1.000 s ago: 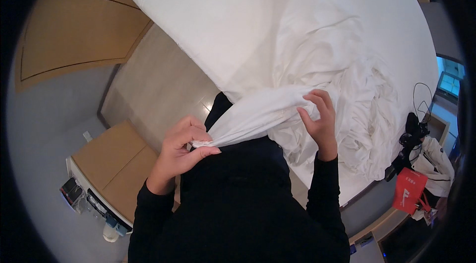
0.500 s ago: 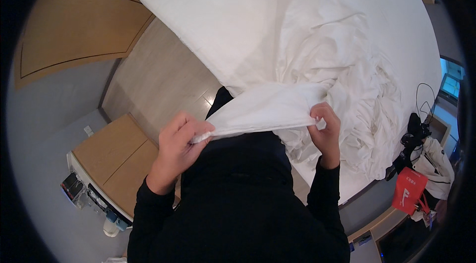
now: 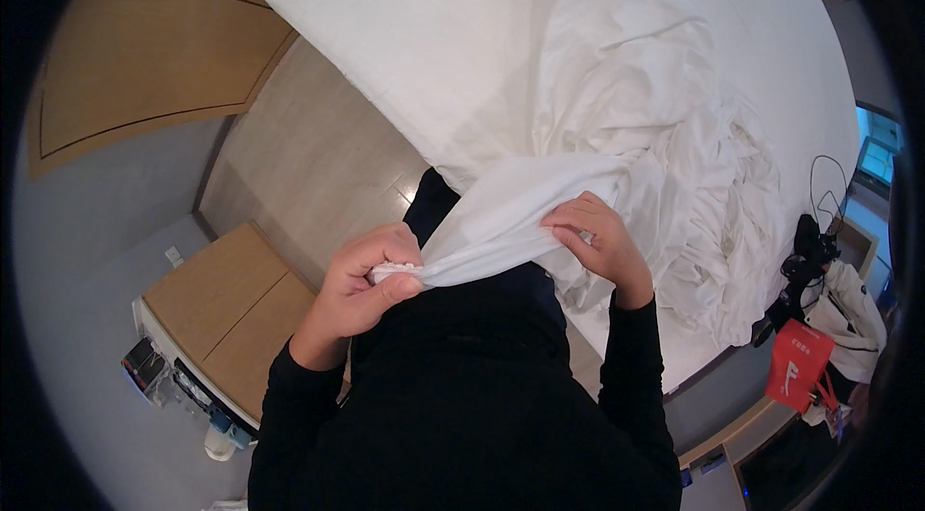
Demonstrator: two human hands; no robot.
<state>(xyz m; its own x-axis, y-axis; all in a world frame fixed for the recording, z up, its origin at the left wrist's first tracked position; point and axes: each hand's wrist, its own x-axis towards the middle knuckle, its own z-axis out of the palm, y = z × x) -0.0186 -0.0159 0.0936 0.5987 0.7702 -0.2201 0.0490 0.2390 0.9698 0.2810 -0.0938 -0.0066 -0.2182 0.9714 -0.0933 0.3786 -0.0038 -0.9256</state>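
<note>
A white sheet of bed linen stretches between my hands in front of my body, its far part running onto the bed. My left hand is closed round a bunched edge of it, thumb on top, with a bit of hem poking out. To the right, my right hand pinches the cloth between thumb and fingertips. The linen continues into a rumpled white heap on the bed; whether it is one layer or two I cannot tell.
The white-covered mattress fills the far side. At left are a wooden panel, a low wooden cabinet and grey flooring. At right, a red bag, a pale jacket and black cables lie beside the bed.
My right hand has moved left along the linen, nearer my left hand, and grips it anew. The cloth's taut edge has become slack and gathered. My left hand has turned slightly.
</note>
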